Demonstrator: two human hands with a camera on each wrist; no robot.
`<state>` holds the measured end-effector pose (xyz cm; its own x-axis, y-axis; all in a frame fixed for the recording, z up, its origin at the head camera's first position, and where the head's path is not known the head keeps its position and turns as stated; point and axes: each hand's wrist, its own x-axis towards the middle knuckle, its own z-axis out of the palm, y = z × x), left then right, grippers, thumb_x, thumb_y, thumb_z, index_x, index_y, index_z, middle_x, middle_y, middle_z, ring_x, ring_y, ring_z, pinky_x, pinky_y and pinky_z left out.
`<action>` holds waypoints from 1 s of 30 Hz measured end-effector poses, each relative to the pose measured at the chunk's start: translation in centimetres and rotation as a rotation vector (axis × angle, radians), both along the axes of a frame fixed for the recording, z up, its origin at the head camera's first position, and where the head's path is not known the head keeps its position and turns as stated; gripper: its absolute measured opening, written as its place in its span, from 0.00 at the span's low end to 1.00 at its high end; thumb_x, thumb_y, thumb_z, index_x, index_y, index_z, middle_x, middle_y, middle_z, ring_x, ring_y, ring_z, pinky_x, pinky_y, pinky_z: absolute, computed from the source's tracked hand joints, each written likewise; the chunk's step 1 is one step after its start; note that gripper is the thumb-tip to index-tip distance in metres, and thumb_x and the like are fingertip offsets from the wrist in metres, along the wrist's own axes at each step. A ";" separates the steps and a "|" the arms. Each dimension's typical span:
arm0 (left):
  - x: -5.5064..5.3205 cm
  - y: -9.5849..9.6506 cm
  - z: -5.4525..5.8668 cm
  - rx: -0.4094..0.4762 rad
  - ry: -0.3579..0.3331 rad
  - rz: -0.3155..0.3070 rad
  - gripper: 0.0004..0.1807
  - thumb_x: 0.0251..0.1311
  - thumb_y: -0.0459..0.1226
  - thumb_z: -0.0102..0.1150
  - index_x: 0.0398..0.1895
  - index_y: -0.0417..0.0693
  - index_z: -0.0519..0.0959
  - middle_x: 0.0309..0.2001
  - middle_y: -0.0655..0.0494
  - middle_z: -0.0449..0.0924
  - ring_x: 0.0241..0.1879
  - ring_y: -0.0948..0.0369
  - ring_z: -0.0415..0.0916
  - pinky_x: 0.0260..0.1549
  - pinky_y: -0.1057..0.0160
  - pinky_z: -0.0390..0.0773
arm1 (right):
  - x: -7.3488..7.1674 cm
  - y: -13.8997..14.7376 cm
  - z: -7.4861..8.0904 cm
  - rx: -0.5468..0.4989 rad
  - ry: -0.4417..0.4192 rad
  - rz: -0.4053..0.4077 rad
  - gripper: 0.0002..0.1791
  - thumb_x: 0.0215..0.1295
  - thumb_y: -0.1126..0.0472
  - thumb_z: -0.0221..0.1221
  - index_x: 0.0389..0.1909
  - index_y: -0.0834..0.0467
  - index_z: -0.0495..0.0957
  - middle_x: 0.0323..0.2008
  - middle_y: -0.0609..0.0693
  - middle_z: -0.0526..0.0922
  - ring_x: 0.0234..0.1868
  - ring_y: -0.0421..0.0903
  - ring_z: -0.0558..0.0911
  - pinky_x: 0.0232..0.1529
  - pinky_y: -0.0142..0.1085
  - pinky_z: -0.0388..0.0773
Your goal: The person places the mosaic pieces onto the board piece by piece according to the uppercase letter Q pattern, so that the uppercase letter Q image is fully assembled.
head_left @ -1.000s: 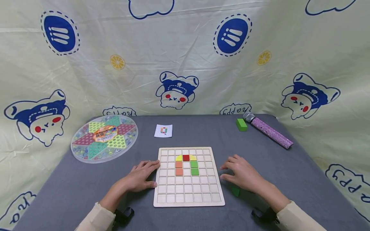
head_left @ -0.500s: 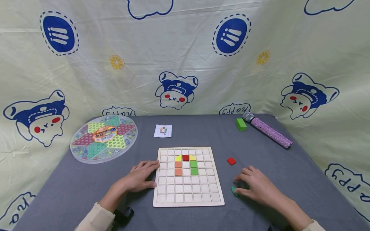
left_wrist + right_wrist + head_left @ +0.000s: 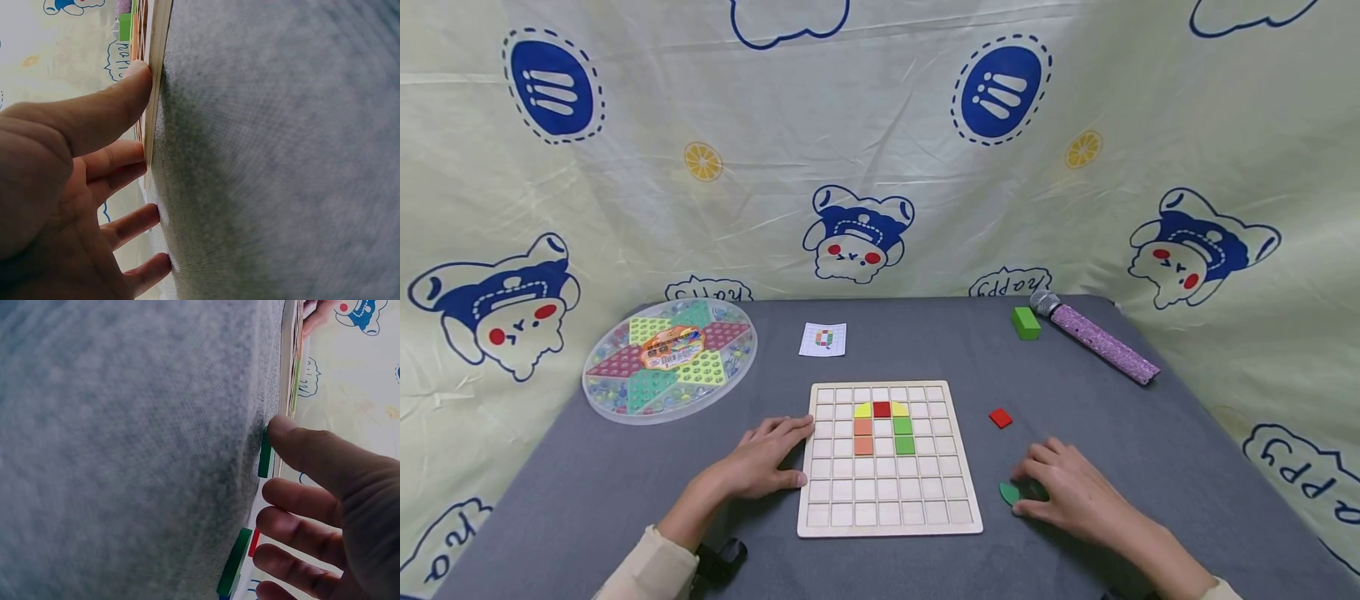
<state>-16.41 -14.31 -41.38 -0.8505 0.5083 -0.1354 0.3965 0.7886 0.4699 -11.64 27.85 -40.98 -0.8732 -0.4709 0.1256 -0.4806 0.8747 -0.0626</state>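
The left hand (image 3: 769,462) rests at the left edge of a pale wooden grid board (image 3: 887,492), fingertips and thumb touching its side. Squares and rounded corner pieces in yellow, red, orange and green form an arch on the board. To the right, the right hand (image 3: 1071,496) is low over the table, fingers loosely bent and apart from the thumb. A green rounded tile (image 3: 1008,494) lies right at its thumb and fingertips. In the right wrist view, another green piece (image 3: 235,562) shows below the fingers, mostly hidden under the hand in the head view.
A red square tile (image 3: 1000,418) lies beyond the right hand. Further back are a green block (image 3: 1026,323) and a purple glittery microphone (image 3: 1101,346). A small pattern card (image 3: 823,340) lies behind the board, and a round Chinese checkers set (image 3: 672,360) at the left.
The right hand has drawn back toward the near right, away from the board, uncovering the red tile and then more of the green rounded tile. The left hand stays at the board's edge.
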 end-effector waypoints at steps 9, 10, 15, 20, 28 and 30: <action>0.1 0.0 0.1 -0.001 0.000 0.001 0.39 0.57 0.47 0.62 0.71 0.47 0.60 0.71 0.53 0.58 0.68 0.47 0.54 0.56 0.39 0.56 | -0.1 0.0 -0.1 0.001 -0.022 -0.008 0.13 0.44 0.46 0.71 0.31 0.43 0.82 0.30 0.33 0.75 0.35 0.35 0.67 0.34 0.33 0.64; 0.1 0.0 0.1 -0.001 0.000 0.001 0.40 0.57 0.47 0.62 0.71 0.47 0.60 0.71 0.53 0.58 0.68 0.47 0.54 0.56 0.39 0.56 | -0.1 0.0 -0.1 0.000 -0.022 -0.006 0.13 0.44 0.46 0.71 0.31 0.43 0.82 0.30 0.32 0.75 0.35 0.34 0.67 0.34 0.33 0.64; 0.1 0.0 0.1 -0.003 0.000 0.004 0.40 0.57 0.48 0.62 0.71 0.47 0.60 0.71 0.52 0.58 0.68 0.46 0.54 0.56 0.39 0.56 | -0.1 0.1 -0.2 -0.008 -0.012 0.008 0.12 0.45 0.47 0.70 0.30 0.43 0.81 0.30 0.32 0.75 0.34 0.34 0.67 0.34 0.34 0.65; 0.0 0.0 0.0 -0.007 -0.008 0.009 0.40 0.57 0.47 0.62 0.71 0.48 0.59 0.71 0.53 0.57 0.68 0.47 0.54 0.57 0.39 0.56 | -0.1 -0.1 -0.1 -0.033 0.046 0.039 0.11 0.45 0.48 0.71 0.30 0.44 0.82 0.29 0.33 0.75 0.34 0.34 0.66 0.35 0.34 0.66; 0.1 0.1 0.2 -0.020 -0.017 0.021 0.40 0.57 0.46 0.63 0.71 0.48 0.59 0.71 0.54 0.58 0.68 0.48 0.53 0.58 0.40 0.56 | -0.5 -1.9 0.5 -0.077 0.109 0.119 0.11 0.46 0.49 0.70 0.31 0.45 0.82 0.30 0.35 0.75 0.34 0.34 0.65 0.36 0.33 0.66; 0.0 0.2 0.2 -0.023 -0.019 0.024 0.40 0.57 0.46 0.63 0.71 0.48 0.59 0.71 0.54 0.58 0.68 0.47 0.53 0.58 0.40 0.56 | -0.7 -2.6 0.6 -0.079 0.110 0.129 0.11 0.47 0.49 0.70 0.31 0.45 0.82 0.30 0.36 0.76 0.35 0.34 0.67 0.38 0.35 0.67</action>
